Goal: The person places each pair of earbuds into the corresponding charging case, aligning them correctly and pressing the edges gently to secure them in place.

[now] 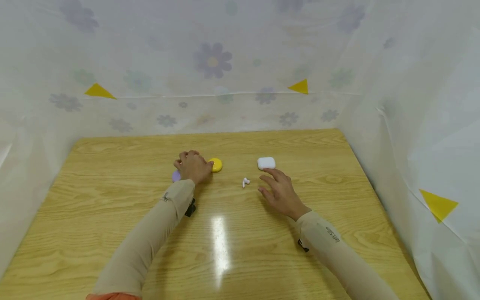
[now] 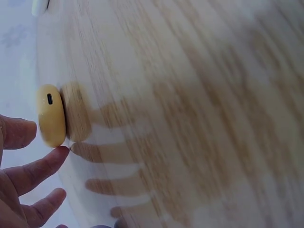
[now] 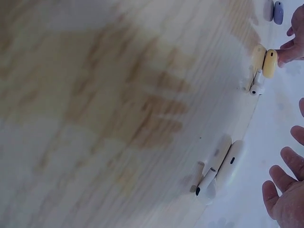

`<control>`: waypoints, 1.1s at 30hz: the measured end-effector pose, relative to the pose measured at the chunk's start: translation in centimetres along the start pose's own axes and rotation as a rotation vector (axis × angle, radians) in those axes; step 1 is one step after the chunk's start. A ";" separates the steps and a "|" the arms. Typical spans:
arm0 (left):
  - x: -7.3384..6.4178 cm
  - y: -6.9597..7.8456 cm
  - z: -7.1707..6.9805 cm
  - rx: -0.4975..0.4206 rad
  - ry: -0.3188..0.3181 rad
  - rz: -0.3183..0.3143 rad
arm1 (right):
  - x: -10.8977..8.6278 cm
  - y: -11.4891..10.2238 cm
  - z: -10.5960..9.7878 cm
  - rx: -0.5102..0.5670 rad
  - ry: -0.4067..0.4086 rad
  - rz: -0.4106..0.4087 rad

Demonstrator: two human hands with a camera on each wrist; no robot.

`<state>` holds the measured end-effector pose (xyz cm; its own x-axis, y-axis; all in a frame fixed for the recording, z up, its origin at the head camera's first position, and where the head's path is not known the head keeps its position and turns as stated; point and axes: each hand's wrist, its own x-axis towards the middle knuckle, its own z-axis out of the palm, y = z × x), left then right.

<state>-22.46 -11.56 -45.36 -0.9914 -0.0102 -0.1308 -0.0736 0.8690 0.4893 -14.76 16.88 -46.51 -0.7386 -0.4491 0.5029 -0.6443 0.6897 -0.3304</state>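
In the head view a glossy yellow earbud case [image 1: 216, 165] lies on the table, my left hand [image 1: 193, 167] just left of it with the thumb at its edge. The left wrist view has the yellow case [image 2: 52, 116] with its port showing, a fingertip at one end. Partly covered by that hand is a purple case [image 1: 176, 176]. My right hand [image 1: 281, 195] hovers with spread, relaxed fingers, a fingertip close to the white case [image 1: 266, 163]. A white earbud [image 1: 245, 182] lies between the hands. Another earbud [image 3: 207, 182], hidden in the head view, lies by the white case.
The wood-grain table [image 1: 225, 275] has a bright light reflection near its middle. A flowered white sheet [image 1: 247, 54] hangs behind it and along the sides. Yellow triangles [image 1: 298, 86] mark the sheet.
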 end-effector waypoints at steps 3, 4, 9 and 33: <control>0.0 -0.2 -0.1 -0.004 -0.007 0.011 | 0.2 0.1 0.0 -0.007 0.002 0.005; -0.1 -0.2 -0.1 0.002 -0.008 0.012 | 0.3 0.1 0.0 -0.009 0.002 0.007; -0.6 -0.6 -0.4 0.008 0.026 0.017 | 1.1 0.6 0.0 -0.033 -0.013 0.038; -4.8 1.0 0.8 -0.032 0.153 0.222 | 4.7 6.3 1.0 -0.130 -0.440 0.507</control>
<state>-17.71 -10.29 -44.93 -0.9884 0.1018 0.1129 0.1461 0.8423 0.5189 -22.49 18.55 -47.05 -0.9724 -0.2229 -0.0696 -0.1889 0.9261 -0.3265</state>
